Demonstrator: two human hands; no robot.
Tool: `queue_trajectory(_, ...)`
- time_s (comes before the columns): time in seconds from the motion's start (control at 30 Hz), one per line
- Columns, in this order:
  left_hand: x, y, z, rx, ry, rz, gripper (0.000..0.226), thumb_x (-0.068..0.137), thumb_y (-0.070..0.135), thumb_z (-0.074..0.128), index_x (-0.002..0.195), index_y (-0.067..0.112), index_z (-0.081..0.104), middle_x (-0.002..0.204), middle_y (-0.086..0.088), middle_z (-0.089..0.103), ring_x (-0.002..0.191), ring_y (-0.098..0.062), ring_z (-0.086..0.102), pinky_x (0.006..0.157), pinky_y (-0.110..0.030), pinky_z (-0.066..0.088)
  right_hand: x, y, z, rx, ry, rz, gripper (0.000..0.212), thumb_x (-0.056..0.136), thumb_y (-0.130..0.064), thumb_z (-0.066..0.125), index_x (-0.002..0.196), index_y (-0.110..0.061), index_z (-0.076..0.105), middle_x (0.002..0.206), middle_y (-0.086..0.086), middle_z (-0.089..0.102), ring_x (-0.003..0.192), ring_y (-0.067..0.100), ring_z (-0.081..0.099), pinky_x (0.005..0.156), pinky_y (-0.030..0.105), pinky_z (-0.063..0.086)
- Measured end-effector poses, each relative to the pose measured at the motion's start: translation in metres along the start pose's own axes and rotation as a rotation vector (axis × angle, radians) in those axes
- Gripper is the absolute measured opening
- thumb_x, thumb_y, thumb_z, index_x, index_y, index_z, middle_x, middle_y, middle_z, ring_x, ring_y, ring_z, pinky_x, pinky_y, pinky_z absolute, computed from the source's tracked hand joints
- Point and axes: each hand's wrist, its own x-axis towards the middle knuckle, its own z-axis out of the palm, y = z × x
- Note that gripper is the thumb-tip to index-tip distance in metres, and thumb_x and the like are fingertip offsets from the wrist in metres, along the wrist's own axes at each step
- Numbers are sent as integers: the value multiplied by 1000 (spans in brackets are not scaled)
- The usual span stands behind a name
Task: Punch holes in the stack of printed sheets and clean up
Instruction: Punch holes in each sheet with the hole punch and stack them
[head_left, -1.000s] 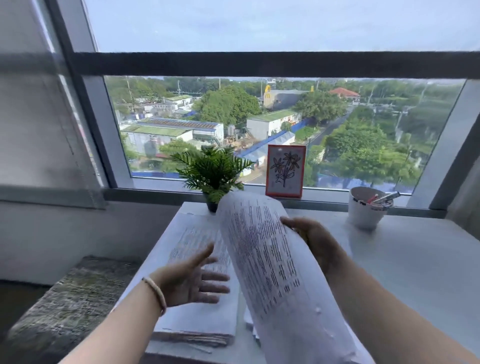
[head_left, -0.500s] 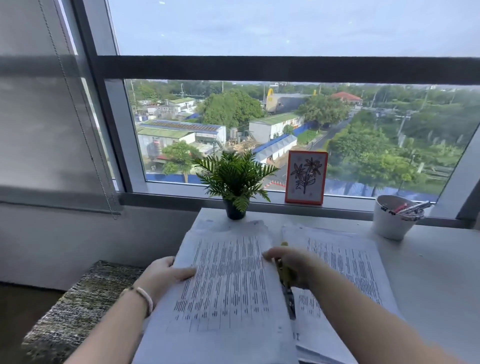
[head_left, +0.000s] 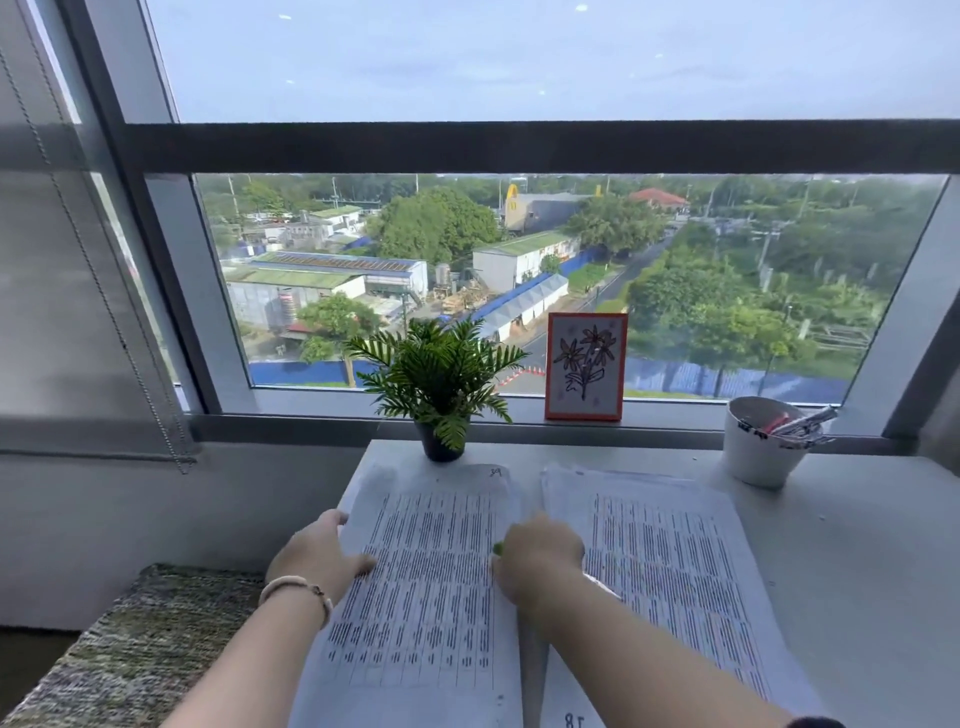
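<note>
Two stacks of printed sheets lie side by side on the white desk (head_left: 857, 571): a left stack (head_left: 431, 597) and a right stack (head_left: 675, 571). My left hand (head_left: 317, 561) rests palm down on the left stack's left edge with its fingers spread over the top sheet. My right hand (head_left: 540, 561) sits in the gap between the stacks, curled over a hole punch (head_left: 498, 547). Only a green tip of the punch shows beside my fingers; the rest is hidden under my hand.
A small potted plant (head_left: 441, 384) stands at the desk's far edge behind the left stack. A framed flower picture (head_left: 585, 366) leans on the window sill. A white cup of pens (head_left: 758, 447) stands at the back right. A woven seat (head_left: 130, 649) lies low on the left.
A curled sheet that my right hand held up now lies flat on the left stack. My right hand dropped into the gap onto the punch; my left hand settled on the stack's left edge.
</note>
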Motion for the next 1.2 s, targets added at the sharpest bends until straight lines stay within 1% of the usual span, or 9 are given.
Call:
queue_trajectory(0.13,-8,18,-4,263,117,78,81,76,57,67,142,24,32,132,-4,45,122,-23,47,100,-37,42,-14,29,-13,81,105,-66,53,96,-53,37,118,-11,58,130,8,43,109,28,52,77,35,45)
queue_trajectory(0.2,-21,38,-3,121,140,182,68,84,47,63,141,22,36,134,-4,44,121,-23,47,102,-37,41,-22,65,-21,130,147,-10,53,96,-54,35,115,-10,58,123,6,44,107,26,50,76,34,45)
queue_trajectory(0.43,-86,111,55,-198,-454,250,34,84,34,62,114,18,60,108,2,63,92,-15,61,81,-28,52,-58,214,-8,60,-50,408,59,86,-64,47,127,-22,56,131,7,48,122,30,46,95,37,44)
queue_trajectory(0.5,-95,127,73,-70,-477,244,13,82,32,60,80,20,56,86,0,57,73,-16,53,67,-23,43,-62,225,3,88,-97,418,69,77,-72,52,123,-21,59,128,7,51,119,30,48,95,37,45)
queue_trajectory(0.57,-100,139,83,-44,-467,185,24,83,28,59,66,17,45,68,0,44,59,-14,42,54,-21,35,-62,227,9,112,-92,393,72,75,-73,55,124,-20,58,128,7,51,119,30,48,95,37,46)
queue_trajectory(0.73,-107,151,94,-118,-457,103,15,83,23,61,85,8,60,81,-5,54,69,-20,53,63,-28,51,-56,220,5,167,-46,337,66,82,-59,59,132,-17,50,133,8,43,123,30,44,97,36,43)
queue_trajectory(0.87,-114,156,103,-128,-380,82,8,80,14,57,75,13,51,73,-3,49,60,-17,45,52,-24,37,-53,223,12,225,-17,338,62,86,-58,55,132,-18,52,133,10,41,122,32,43,96,39,44)
queue_trajectory(1.03,-124,160,108,-124,-308,76,17,78,18,58,92,9,61,94,-5,65,76,-18,61,63,-28,48,-54,225,18,328,25,330,58,84,-58,57,129,-21,54,127,9,43,119,31,46,94,39,45)
queue_trajectory(1.2,-122,157,108,-304,-259,40,17,78,14,58,93,8,64,96,-10,67,69,-17,59,55,-24,45,-53,227,18,426,-33,305,47,82,-40,53,124,-19,54,126,11,49,113,30,55,93,34,47)
